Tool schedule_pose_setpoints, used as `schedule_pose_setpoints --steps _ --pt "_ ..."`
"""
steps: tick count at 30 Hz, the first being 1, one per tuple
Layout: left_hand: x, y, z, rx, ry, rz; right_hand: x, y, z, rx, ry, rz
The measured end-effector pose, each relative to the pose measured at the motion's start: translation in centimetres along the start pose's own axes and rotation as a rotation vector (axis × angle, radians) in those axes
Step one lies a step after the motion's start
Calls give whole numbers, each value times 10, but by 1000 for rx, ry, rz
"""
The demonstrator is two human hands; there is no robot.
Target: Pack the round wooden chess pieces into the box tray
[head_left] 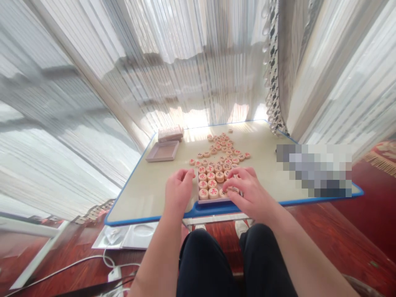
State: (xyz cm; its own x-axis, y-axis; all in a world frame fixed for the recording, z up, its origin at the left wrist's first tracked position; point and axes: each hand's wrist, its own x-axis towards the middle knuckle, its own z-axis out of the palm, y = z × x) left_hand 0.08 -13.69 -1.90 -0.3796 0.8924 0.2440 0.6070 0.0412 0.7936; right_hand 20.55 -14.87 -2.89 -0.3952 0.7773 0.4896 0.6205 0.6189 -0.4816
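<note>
The left hand (180, 185), its fingers half curled, is just beside the shallow pinkish box (213, 201); I cannot tell if it holds something. The right hand (247, 187) is above this box's right part, fingers bent and parted; its grip is also unclear. Round beige character discs (213, 193) fill rows between the hands, and other loose discs (218, 147) lie beyond them.

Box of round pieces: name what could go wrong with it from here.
The box sits at the table's blue rim, so a bump might tip it off. The right hand reaches over its right side and could knock its pieces askew. Loose pieces lie just beyond, where a push might scatter them.
</note>
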Motion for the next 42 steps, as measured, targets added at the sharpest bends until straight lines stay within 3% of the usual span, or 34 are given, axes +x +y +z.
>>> schedule_pose_setpoints --steps 7,13,19,24,30,33,37,42 --pt "4 0 0 53 -5 81 5 1 4 -10 7 -8" --pt "6 -3 1 68 9 106 11 10 0 107 145 119" --pt "9 -2 1 121 33 110 71 38 -21 13 138 108" --pt "11 2 0 141 52 73 111 68 -8 -133 92 2" --pt "6 5 -2 147 39 60 103 84 5 -191 -91 -53" --pt "4 1 -4 79 50 23 103 84 4 -202 -99 -42" --pt "3 -9 -4 -120 147 -64 107 84 7 -169 -142 -66" --pt "12 -4 -4 -93 149 -75 112 85 14 -177 -139 18"
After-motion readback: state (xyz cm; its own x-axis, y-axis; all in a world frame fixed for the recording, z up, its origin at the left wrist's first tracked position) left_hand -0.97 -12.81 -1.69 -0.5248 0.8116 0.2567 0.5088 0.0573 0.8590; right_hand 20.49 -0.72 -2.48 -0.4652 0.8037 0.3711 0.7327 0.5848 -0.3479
